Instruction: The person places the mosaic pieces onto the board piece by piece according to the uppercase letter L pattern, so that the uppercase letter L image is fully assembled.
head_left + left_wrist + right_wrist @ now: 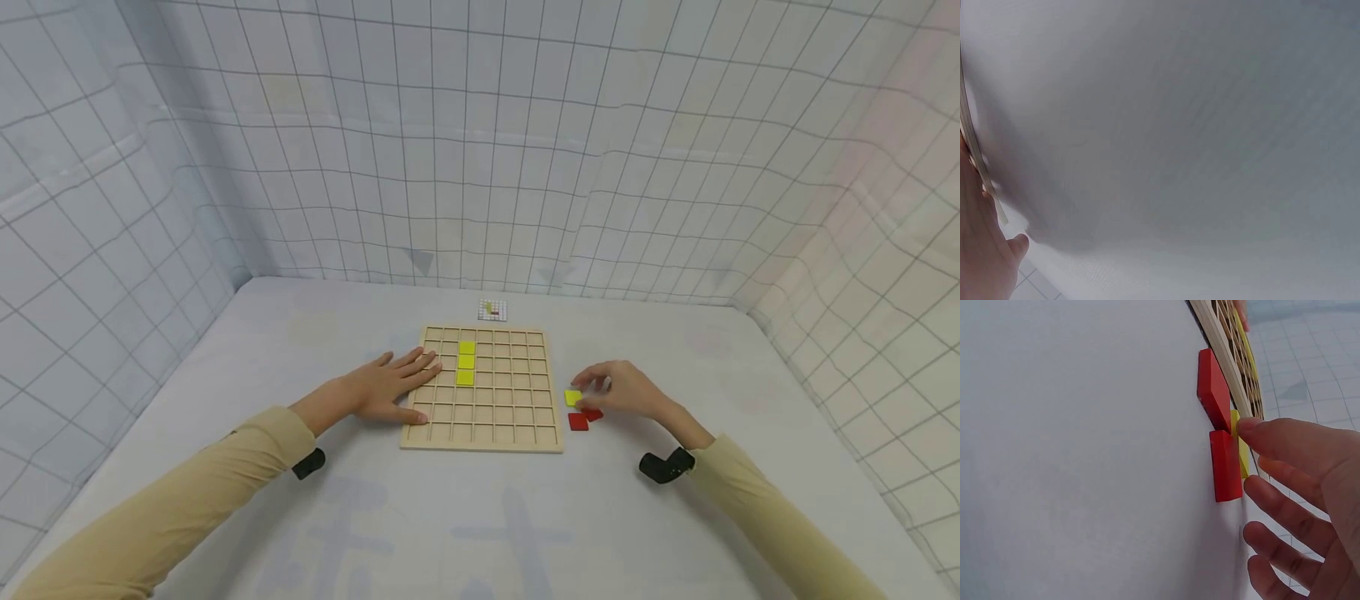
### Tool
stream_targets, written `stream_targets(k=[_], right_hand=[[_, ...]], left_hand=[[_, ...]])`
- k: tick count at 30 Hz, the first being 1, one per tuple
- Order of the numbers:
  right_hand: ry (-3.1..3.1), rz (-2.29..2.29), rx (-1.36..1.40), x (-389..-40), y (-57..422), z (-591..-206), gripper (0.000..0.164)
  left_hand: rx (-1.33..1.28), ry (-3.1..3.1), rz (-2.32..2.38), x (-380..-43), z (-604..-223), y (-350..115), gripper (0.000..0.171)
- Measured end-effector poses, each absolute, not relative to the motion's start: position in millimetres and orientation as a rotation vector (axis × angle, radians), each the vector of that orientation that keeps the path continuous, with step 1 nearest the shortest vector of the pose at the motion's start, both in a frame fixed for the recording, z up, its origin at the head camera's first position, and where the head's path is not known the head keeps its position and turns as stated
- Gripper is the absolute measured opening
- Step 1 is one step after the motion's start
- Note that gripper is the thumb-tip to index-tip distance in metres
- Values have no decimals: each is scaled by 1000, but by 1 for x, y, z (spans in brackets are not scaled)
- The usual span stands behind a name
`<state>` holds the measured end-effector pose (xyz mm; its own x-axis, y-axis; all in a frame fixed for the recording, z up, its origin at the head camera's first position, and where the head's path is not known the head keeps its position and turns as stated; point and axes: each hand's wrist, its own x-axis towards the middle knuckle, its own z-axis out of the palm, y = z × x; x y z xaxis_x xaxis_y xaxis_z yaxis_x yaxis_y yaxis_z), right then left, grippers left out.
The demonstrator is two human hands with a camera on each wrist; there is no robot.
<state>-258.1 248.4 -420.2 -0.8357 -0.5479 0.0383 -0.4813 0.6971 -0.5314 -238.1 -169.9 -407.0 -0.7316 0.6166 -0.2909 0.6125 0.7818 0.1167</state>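
A wooden grid board [513, 415] lies on the table, with several yellow square tiles [466, 362] in one column of its cells. My left hand [392, 387] rests flat on the board's left side, fingers spread. Just off the board's right edge, my right hand [626, 390] pinches a loose yellow tile [573, 398] between thumb and index finger. In the right wrist view, the thumb touches that yellow tile [1244, 456], while the other fingers are loosely bent. Two red tiles [578, 422] lie beside it, one partly under the hand in the head view.
Behind the board lies a small card [492, 310] printed with a coloured grid pattern. The table has a white cover [420, 517]. Gridded white cloth [495, 150] hangs at the back and both sides.
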Motion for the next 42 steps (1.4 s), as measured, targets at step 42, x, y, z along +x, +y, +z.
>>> stream_targets(k=[42], right_hand=[[2956, -650, -735, -253, 234, -412, 24]], left_hand=[[956, 2674, 29, -239, -410, -172, 91]])
